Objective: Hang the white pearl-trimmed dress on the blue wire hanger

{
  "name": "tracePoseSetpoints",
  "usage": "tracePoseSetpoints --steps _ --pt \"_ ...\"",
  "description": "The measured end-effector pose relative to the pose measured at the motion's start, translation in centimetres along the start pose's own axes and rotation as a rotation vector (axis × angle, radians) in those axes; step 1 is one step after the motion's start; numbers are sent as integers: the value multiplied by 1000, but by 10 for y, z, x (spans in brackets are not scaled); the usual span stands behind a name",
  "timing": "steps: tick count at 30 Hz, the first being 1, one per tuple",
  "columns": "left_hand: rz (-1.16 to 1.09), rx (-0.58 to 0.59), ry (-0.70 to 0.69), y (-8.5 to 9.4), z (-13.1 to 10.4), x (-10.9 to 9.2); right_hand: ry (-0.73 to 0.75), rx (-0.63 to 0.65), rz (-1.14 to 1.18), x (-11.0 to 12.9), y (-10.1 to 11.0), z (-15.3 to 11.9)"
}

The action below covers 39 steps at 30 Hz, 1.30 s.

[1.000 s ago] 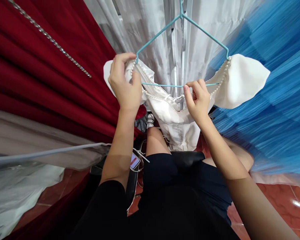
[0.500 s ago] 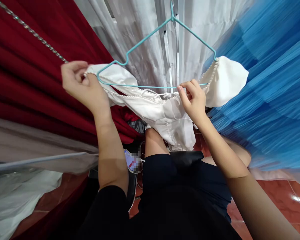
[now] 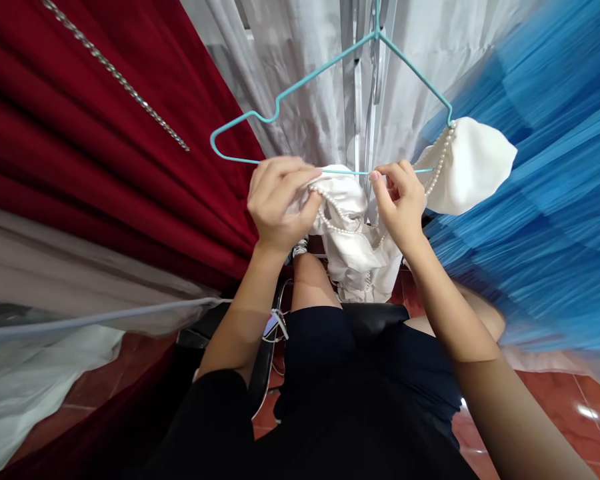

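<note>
A white garment [image 3: 347, 250] with pearl-bead trim hangs below a light blue hanger [image 3: 327, 67]. One of its sleeves [image 3: 483, 167] is still looped over the hanger's right end; the hanger's left end carries no cloth. My left hand [image 3: 283, 200] is closed on the beaded edge of the garment, just under the bottom bar, and is slightly blurred. With thumb and fingers my right hand [image 3: 397, 193] pinches the bottom bar, right of its middle. The part of the garment behind my right hand is hidden.
Dark red fabric [image 3: 105, 133] with a beaded strip [image 3: 115, 73] hangs on the left, blue tulle [image 3: 545, 220] on the right. White drapes [image 3: 300, 87] hang behind. A phone [image 3: 271, 325] with a white cable lies on a black seat beside my leg.
My left hand has moved right, drawing the garment's left part off the hanger's left end and bunching it near the middle. The hanger has shifted slightly right in view; my right hand keeps its pinch.
</note>
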<state>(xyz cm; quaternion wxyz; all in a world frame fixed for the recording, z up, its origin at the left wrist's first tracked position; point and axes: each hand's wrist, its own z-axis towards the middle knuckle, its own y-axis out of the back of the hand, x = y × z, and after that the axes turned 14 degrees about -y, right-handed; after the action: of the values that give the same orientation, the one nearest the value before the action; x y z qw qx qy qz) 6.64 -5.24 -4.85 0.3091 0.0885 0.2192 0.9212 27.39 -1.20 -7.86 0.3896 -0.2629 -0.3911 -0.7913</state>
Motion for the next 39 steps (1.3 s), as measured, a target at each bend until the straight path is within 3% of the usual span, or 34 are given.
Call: tracePoseSetpoints --steps 4,7,15,17,21,24,27,31,36,39 --pt "25 136 37 -16 21 -1 15 -1 -8 -2 -1 -1" --pt "-6 244 107 -29 18 1 10 -14 -19 -5 -1 -3" --pt "-33 253 108 -36 5 -6 39 61 -36 -11 9 2" --pt "-14 242 103 -37 5 -6 46 -34 -24 -16 14 6" --pt "-29 232 101 -42 3 -2 69 -348 -62 -30 28 19" --pt "-45 198 93 -46 0 -1 146 -437 -165 -40 42 35" --pt "-49 165 75 -47 -1 -1 149 -365 -192 -49 51 48" --pt "-30 149 65 -45 0 -4 -43 -208 -160 -58 51 49" --pt "-65 168 84 -45 2 -3 48 -353 -101 -46 43 28" --pt "-53 167 81 -45 3 -3 135 -335 -105 -34 38 23"
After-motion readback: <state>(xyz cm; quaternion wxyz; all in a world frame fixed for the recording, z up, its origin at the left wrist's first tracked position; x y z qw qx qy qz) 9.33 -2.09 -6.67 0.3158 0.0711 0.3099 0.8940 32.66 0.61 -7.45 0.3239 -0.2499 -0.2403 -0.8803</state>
